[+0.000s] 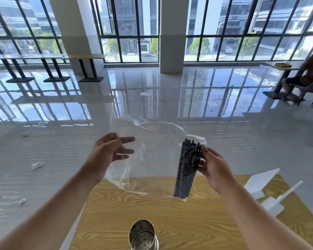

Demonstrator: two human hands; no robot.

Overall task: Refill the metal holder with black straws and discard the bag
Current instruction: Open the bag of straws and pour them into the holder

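right grip pinches bag of black straws; left grip loose, empty beside it; metal holder on bench.

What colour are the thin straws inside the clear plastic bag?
Black. The bundle of thin straws inside the clear plastic bag shows best in the head view.
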